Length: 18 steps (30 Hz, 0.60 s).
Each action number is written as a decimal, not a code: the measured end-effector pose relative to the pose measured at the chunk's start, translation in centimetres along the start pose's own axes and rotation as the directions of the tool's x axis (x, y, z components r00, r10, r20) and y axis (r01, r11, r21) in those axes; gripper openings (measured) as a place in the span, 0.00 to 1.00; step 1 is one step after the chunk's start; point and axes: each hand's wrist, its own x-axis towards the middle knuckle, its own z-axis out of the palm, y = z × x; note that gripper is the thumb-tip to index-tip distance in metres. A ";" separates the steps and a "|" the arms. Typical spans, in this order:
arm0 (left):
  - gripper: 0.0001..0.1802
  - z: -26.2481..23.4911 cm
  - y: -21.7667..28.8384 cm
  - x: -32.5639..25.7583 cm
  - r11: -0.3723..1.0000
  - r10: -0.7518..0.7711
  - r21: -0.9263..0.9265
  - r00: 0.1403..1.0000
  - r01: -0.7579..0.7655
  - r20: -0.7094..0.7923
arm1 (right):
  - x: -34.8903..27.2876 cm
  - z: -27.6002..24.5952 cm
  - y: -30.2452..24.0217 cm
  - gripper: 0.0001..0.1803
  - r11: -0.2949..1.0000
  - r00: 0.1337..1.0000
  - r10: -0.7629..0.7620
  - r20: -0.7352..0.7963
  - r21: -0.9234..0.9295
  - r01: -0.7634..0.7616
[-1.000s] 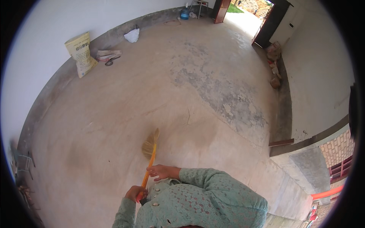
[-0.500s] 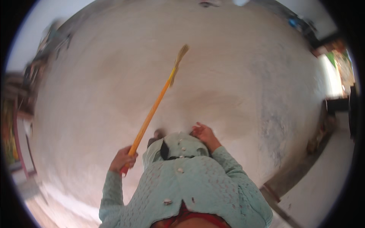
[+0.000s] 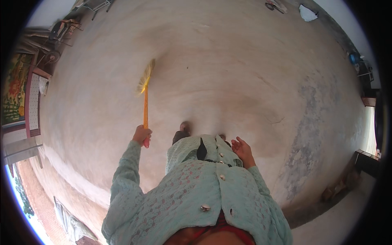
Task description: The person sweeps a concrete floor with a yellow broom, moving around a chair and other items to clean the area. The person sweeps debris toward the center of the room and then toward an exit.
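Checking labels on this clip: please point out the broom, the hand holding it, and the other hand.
broom [image 3: 145,107], head view, on the orange handle below the straw bristles.
left hand [image 3: 141,134], head view, on the knuckles closed round the handle's end.
right hand [image 3: 241,148], head view, on the open palm.

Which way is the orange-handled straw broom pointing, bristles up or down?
Down and forward: orange-handled straw broom slants from the left hand, bristles at the concrete floor.

Single head view, fisheye, looks steeply down from above person's chest. Shirt front [image 3: 204,192] close, fills lower middle. Concrete floor [image 3: 245,73] spreads beyond shirt, farther off, edges bending toward round dark rim.
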 end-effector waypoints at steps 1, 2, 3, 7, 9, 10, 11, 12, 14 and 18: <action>0.07 0.5 -0.4 1.3 0.998 -0.027 -0.050 0.999 0.028 0.024 | -0.4 0.1 0.0 0.16 1.000 1.000 0.000 -0.008 -0.012 -0.001; 0.06 1.2 -1.0 2.4 0.993 -0.053 -0.099 0.997 0.058 0.049 | -0.7 0.3 0.0 0.15 1.000 1.000 -0.007 -0.006 -0.012 0.007; 0.06 2.2 -1.8 3.5 0.985 -0.083 -0.147 0.993 0.094 0.081 | -1.2 0.4 0.1 0.15 1.000 1.000 -0.015 -0.011 -0.012 0.015; 0.05 8.1 -2.4 3.2 0.974 -0.185 -0.060 0.915 0.220 0.358 | -2.0 -0.5 0.3 0.14 0.999 0.999 -0.024 -0.045 0.024 0.025; 0.05 10.7 -1.2 1.2 0.973 -0.183 -0.043 0.867 0.229 0.464 | -2.4 -1.0 0.4 0.15 0.999 0.998 -0.030 -0.064 0.027 0.032; 0.05 11.6 -0.8 0.8 0.973 -0.174 -0.038 0.837 0.226 0.520 | -2.4 -1.3 0.5 0.15 0.999 0.997 -0.037 -0.070 0.031 0.039; 0.07 12.1 -0.5 0.6 0.971 -0.190 -0.015 0.810 0.238 0.556 | -2.5 -1.8 0.7 0.15 0.998 0.997 -0.042 -0.070 0.035 0.045; 0.09 12.6 0.0 0.5 0.969 -0.203 0.007 0.781 0.246 0.591 | -2.3 -2.5 1.0 0.16 0.998 0.997 -0.050 -0.067 0.039 0.052; 0.11 13.5 1.1 0.0 0.965 -0.235 0.067 0.720 0.254 0.653 | -2.0 -3.9 1.5 0.15 0.996 0.996 -0.037 -0.081 0.076 0.043; 0.10 16.1 2.8 -0.7 0.961 -0.263 0.161 0.569 0.224 0.779 | -2.5 -5.5 2.4 0.10 0.984 0.984 -0.055 -0.168 0.156 0.081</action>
